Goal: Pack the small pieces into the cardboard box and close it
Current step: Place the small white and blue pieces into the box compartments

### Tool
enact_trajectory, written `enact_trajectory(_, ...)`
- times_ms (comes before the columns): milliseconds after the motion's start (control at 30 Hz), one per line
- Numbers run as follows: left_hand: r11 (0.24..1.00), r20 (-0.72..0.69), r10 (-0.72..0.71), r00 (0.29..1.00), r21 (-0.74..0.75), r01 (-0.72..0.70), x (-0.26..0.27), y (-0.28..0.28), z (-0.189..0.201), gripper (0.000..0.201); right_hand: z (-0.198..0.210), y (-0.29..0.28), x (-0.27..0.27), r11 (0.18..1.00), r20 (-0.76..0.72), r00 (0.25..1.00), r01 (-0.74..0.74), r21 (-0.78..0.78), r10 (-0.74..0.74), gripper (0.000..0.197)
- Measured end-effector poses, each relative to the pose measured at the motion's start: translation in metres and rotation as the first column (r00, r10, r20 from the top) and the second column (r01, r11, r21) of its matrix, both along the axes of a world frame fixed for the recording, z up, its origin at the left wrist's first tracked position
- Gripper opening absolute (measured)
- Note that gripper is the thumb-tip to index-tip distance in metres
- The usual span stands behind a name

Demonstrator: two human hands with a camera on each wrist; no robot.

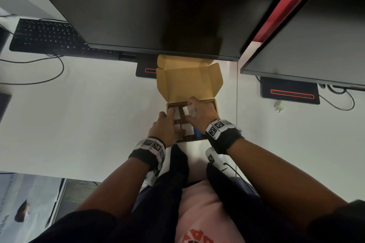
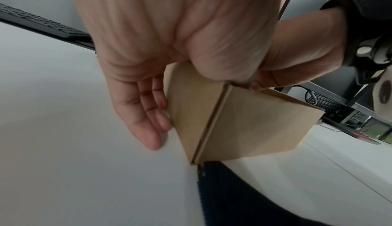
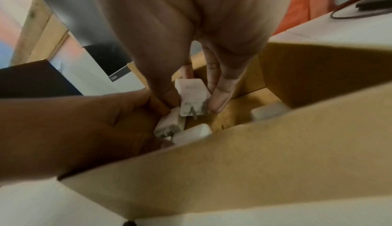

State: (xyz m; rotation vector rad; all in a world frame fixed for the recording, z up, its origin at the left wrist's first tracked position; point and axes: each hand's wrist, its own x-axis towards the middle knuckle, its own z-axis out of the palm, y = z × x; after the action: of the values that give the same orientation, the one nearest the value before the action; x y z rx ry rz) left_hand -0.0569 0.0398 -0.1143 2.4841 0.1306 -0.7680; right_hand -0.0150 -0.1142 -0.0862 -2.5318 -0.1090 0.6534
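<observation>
The brown cardboard box sits open on the white desk, its lid tilted back towards the monitor. My left hand holds the box's left wall, with straight fingers on the outside and the thumb over the rim. My right hand reaches into the box and pinches a white charger plug between thumb and fingers, prongs facing the wrist camera. Other white chargers lie inside the box between brown cardboard dividers.
A large black monitor overhangs the lid, its base just behind the box. A second monitor stands at the right, a black keyboard with a cable at the far left. One white plug lies on the desk, right of the box.
</observation>
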Motion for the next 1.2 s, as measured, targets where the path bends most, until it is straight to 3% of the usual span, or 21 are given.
enact_trajectory(600, 0.999, -0.022, 0.011, 1.0, -0.039, -0.012, 0.001, 0.002, -0.002, 0.07, -0.031, 0.009, -0.004, 0.996, 0.031, 0.997, 0.069, -0.049, -0.068, 0.033)
enact_trajectory(900, 1.0, -0.035, 0.011, 0.999, -0.02, -0.012, 0.002, 0.001, 0.002, 0.075, -0.033, 0.013, 0.0, 0.994, 0.008, 1.0, -0.018, -0.11, 0.019, 0.032)
enact_trajectory(1033, 0.999, -0.007, -0.039, 0.999, -0.007, 0.039, -0.001, 0.003, 0.0, 0.081, -0.029, 0.0, -0.001, 0.998, 0.106, 0.993, -0.037, -0.053, 0.042, 0.019)
enact_trajectory(1200, 0.985, -0.004, -0.158, 0.987, 0.071, 0.158, -0.002, 0.005, -0.003, 0.072, -0.006, -0.048, -0.001, 0.978, 0.377, 0.91, 0.111, 0.174, -0.17, 0.011)
